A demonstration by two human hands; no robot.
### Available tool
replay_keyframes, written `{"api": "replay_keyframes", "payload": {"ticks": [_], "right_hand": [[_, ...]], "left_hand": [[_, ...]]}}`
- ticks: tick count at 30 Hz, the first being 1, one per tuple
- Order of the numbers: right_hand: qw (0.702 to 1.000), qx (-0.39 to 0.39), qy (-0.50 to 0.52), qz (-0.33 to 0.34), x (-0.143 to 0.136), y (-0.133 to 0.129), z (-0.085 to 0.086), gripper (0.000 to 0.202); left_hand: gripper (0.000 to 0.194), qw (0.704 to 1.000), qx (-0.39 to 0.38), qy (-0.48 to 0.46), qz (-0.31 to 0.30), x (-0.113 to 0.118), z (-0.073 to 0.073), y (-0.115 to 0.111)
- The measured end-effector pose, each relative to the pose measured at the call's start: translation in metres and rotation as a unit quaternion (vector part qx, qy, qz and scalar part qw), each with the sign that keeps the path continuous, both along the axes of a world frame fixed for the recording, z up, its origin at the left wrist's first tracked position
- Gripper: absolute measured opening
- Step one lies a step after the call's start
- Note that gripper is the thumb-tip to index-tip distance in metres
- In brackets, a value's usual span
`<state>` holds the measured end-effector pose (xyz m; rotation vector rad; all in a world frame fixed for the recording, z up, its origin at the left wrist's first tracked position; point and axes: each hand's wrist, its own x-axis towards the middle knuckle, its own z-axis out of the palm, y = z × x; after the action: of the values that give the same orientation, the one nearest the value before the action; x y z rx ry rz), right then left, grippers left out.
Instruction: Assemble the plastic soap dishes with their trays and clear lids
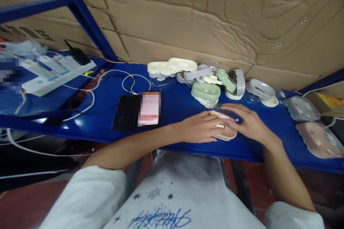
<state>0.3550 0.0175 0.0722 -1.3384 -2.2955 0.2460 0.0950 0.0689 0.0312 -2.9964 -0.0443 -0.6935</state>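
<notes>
A pink plastic dish (228,133) lies near the front edge of the blue table, between my hands. My left hand (200,127) rests over its left side, fingers stretched across it. On its right, my right hand (245,121) is curved with thumb and fingers apart, and its fingers touch a clear plastic piece (231,114) at the back of the dish. A green dish (205,92) sits just behind, partly on a clear cover. Parts of the pink dish are hidden under my fingers.
Cream dishes (182,65), a grey dish (260,88) and other pieces line the back. At right are a covered grey dish (302,108) and a covered pink one (319,139). Two phones, one black (125,112) and one lit (149,109), lie left; cables and a power strip (57,78) are beyond.
</notes>
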Motion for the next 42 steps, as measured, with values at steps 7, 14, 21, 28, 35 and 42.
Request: {"api": "replay_keyframes", "payload": {"ticks": [7, 14, 21, 28, 35, 42], "right_hand": [[0.978, 0.185, -0.060, -0.078, -0.002, 0.078, 0.065, 0.036], [0.920, 0.216, -0.141, -0.296, -0.019, 0.173, 0.079, 0.045], [0.935, 0.186, -0.111, -0.280, -0.014, 0.191, 0.061, 0.032], [0.960, 0.173, -0.139, -0.173, -0.019, 0.190, 0.045, 0.029], [0.998, 0.063, -0.018, -0.013, -0.001, 0.181, 0.043, 0.049], [0.994, 0.111, 0.010, 0.002, -0.009, 0.127, 0.068, 0.043]], "left_hand": [[0.030, 0.998, -0.006, 0.054, 0.019, 0.002, -0.016, 0.000], [0.036, 0.999, -0.007, 0.047, 0.016, -0.001, -0.013, 0.002], [0.039, 0.998, -0.015, 0.053, 0.010, -0.002, -0.011, 0.003], [0.038, 0.999, -0.037, 0.020, 0.013, -0.001, -0.011, 0.002], [0.040, 0.995, -0.089, 0.012, 0.030, -0.004, -0.006, 0.009], [0.039, 0.989, -0.135, 0.034, 0.051, -0.003, -0.006, 0.006]]}}
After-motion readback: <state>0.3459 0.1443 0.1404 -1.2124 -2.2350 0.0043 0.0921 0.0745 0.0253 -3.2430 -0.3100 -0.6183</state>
